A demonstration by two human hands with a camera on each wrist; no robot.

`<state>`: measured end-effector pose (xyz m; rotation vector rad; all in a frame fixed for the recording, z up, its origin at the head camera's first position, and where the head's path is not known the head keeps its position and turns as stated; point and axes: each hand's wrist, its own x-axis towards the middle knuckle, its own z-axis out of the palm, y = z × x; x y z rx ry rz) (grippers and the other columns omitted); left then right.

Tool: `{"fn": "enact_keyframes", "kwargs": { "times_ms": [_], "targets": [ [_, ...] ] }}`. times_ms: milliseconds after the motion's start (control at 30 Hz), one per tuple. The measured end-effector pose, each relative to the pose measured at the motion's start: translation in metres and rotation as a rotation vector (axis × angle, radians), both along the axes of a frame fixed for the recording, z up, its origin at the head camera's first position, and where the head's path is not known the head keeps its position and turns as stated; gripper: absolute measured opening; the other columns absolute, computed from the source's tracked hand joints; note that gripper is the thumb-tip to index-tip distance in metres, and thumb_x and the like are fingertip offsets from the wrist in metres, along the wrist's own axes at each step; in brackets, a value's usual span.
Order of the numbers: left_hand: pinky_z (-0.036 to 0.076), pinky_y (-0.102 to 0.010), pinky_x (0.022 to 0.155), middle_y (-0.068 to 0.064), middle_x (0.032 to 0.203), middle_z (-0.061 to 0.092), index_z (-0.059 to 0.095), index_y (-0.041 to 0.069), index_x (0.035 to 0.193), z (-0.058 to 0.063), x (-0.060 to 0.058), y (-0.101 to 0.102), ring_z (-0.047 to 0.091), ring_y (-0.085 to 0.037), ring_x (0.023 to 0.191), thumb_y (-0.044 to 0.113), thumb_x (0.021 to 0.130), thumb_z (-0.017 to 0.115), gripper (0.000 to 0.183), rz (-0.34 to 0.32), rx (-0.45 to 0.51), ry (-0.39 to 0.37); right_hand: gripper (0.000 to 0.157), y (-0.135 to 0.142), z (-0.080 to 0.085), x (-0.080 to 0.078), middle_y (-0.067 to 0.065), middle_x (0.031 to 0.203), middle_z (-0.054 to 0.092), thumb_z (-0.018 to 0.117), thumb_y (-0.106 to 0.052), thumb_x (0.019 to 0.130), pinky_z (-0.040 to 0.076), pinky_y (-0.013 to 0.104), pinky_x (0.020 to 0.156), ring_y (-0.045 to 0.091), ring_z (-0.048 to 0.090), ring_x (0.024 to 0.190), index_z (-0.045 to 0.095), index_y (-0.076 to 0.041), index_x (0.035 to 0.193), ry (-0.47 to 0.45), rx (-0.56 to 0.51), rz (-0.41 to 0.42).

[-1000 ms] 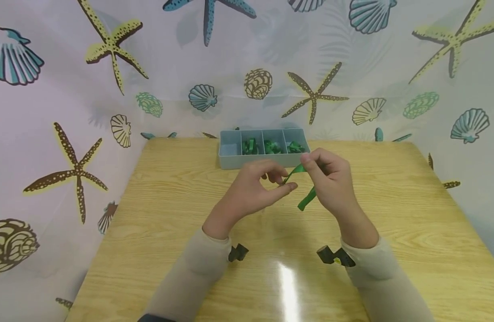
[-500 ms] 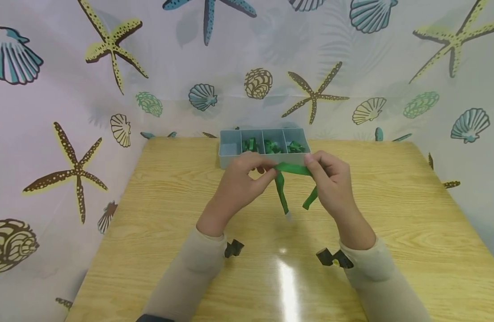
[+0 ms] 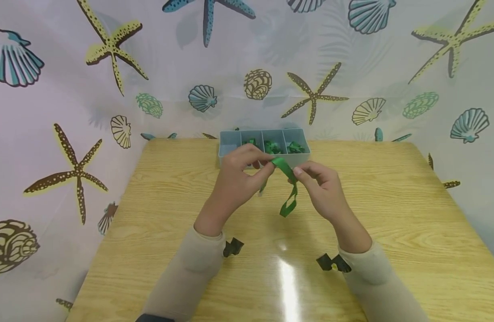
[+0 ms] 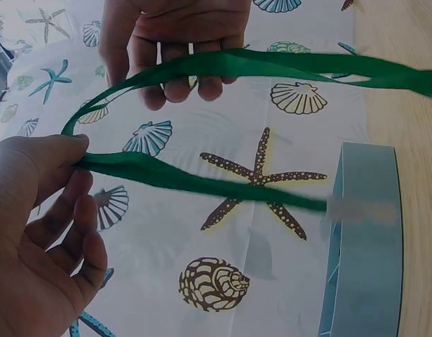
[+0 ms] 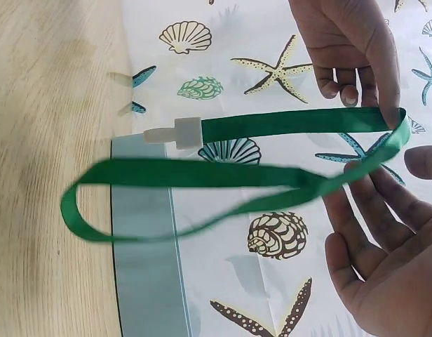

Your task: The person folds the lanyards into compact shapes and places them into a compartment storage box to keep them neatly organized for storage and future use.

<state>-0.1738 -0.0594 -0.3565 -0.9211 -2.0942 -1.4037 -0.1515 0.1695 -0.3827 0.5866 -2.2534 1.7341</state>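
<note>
A green lanyard (image 3: pixel 284 167) with a white plastic clip (image 5: pixel 189 133) hangs between the hands above the table. My left hand (image 3: pixel 240 176) pinches the strap between thumb and index finger, as the left wrist view also shows. The clip end hangs from that pinch, and the rest of the strap makes a long loop. Near the loop side is my right hand (image 5: pixel 402 256), its thumb apart from its fingers; the strap runs past its fingertips, touching or very close to them. In the head view the clip is mostly hidden behind the left hand.
Behind the hands, a blue-grey divided box (image 3: pixel 297 159) stands at the far edge of the wooden table (image 3: pixel 150 214). Folded green straps (image 3: pixel 272 147) lie in its compartments. A cloth (image 3: pixel 230 53) printed with shells and starfish hangs behind and at both sides.
The left hand has moved up and left with the lanyard, partly covering the box. The right hand has come lower and left, loosening from the strap, which now droops in a loop.
</note>
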Motion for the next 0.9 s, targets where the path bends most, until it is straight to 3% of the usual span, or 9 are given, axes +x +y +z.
{"fn": "enact_keyframes", "kwargs": {
  "times_ms": [67,167,333,467,700,900],
  "targets": [
    [0.057,-0.032,0.077,-0.003,0.092,0.074,0.084,0.006,0.105,0.0008,0.0004,0.0002,0.064,-0.015,0.082,0.006,0.097,0.075,0.012,0.000,0.003,0.003,0.017,-0.0003,-0.0016,0.0006,0.007,0.095,0.077,0.059,-0.002,0.106,0.051,0.026,0.099,0.013,0.071,0.094,0.074,0.006,0.102,0.010,0.032,0.014],
    [0.057,-0.031,0.077,-0.003,0.091,0.073,0.084,0.005,0.104,0.0022,0.0012,0.0008,0.065,-0.014,0.083,0.005,0.096,0.075,0.012,-0.004,0.014,0.004,0.015,-0.0012,-0.0026,0.0020,0.010,0.103,0.076,0.061,-0.001,0.105,0.051,0.027,0.101,0.014,0.071,0.097,0.074,0.004,0.110,0.018,0.066,0.052],
    [0.058,-0.028,0.077,-0.001,0.089,0.073,0.084,0.006,0.103,0.0053,0.0037,0.0034,0.066,-0.010,0.083,0.007,0.096,0.075,0.012,-0.022,0.037,0.006,0.022,-0.0036,-0.0040,0.0020,-0.004,0.111,0.074,0.063,0.000,0.104,0.056,0.027,0.090,0.013,0.070,0.094,0.072,0.001,0.123,0.018,0.076,0.115],
    [0.059,-0.028,0.076,0.000,0.087,0.073,0.085,0.007,0.103,0.0073,0.0047,0.0052,0.066,-0.009,0.081,0.009,0.096,0.076,0.011,-0.040,0.049,0.007,0.029,-0.0062,-0.0056,0.0000,-0.009,0.120,0.072,0.062,-0.001,0.105,0.057,0.026,0.087,0.011,0.069,0.101,0.069,0.000,0.133,0.011,0.060,0.160],
    [0.059,-0.028,0.075,0.001,0.085,0.073,0.085,0.007,0.103,0.0093,0.0058,0.0057,0.065,-0.009,0.079,0.008,0.096,0.076,0.011,-0.060,0.063,0.008,0.031,-0.0081,-0.0052,-0.0015,0.006,0.101,0.071,0.065,-0.004,0.105,0.053,0.026,0.077,0.014,0.063,0.085,0.069,-0.002,0.135,0.001,0.050,0.200],
    [0.059,-0.028,0.074,0.002,0.085,0.073,0.085,0.006,0.103,0.0103,0.0054,0.0059,0.065,-0.008,0.078,0.006,0.096,0.076,0.011,-0.074,0.077,0.008,0.022,-0.0096,-0.0074,-0.0038,-0.001,0.099,0.073,0.068,-0.004,0.103,0.054,0.028,0.075,0.012,0.064,0.084,0.073,0.000,0.124,-0.036,0.057,0.260]
  ]
}}
